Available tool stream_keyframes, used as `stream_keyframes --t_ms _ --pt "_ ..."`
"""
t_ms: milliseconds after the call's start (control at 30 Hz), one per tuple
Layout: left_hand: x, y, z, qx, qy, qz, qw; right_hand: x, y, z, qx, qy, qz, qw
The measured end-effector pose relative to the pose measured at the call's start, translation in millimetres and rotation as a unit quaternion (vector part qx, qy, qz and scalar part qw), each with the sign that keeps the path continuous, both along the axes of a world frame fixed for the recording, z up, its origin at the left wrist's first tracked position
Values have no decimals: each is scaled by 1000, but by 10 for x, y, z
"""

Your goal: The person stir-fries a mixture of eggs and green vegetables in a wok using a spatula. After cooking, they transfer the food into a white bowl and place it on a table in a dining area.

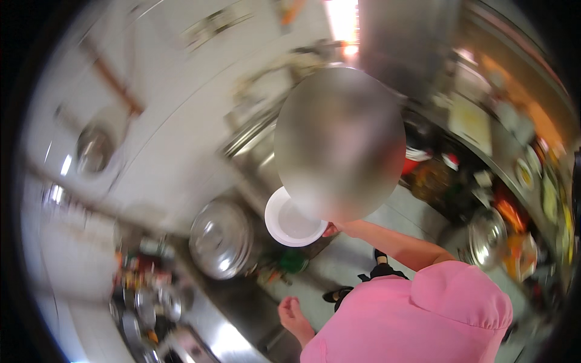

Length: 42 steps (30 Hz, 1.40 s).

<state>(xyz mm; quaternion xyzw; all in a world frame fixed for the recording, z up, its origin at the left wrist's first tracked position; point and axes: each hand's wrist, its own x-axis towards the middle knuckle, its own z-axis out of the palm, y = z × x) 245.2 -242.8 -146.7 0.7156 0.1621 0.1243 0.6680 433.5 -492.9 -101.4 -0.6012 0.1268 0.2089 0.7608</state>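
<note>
My right hand [332,229] grips the rim of a white bowl [294,227], which looks like plastic. No contents can be made out in its visible part; a round blurred patch covers its upper right side and part of my right wrist. My left hand [294,313] hangs lower down beside a steel counter [231,333], its fingers loosely bent with nothing seen in them. Left of the bowl, apart from it, stands a large round metal pot with a lid [221,240]. A green object [294,261] lies below the bowl, too blurred to name.
A steel sink [261,156] lies ahead, beside a white tiled wall [181,136]. On the right, a counter bears a cutting board [470,122] and a plate of food [524,174]. Another metal lid [487,238] sits low there. Jars and tins [140,272] crowd the lower left.
</note>
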Motion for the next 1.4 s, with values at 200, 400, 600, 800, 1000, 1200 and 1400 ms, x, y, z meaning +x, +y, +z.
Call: stream_keyframes --t_ms 200,400,600,800,1000,1200,1400 --pt "548 -1562 -132 19 91 -284 954 -730 -2443 -530 70 -12 -345 936" --pt "882 -3218 -79 16 95 -452 887 -1659 -4179 -451 30 -30 -545 838" --pt "989 -4702 158 29 84 -637 766 -2234 -5404 -467 10 -58 -658 751" --pt "1455 -5457 -14 48 119 -678 724 -2488 -6176 -614 -34 42 -653 755" --pt "1911 -6195 -337 96 90 -708 693 -2486 -7231 -401 -602 121 -623 484" --pt "1941 -7038 -401 118 75 -753 643 -2023 -8383 -116 -566 144 -591 557" --pt "1856 -7629 -717 146 143 -709 675 -1705 -10560 132 -595 85 -623 501"
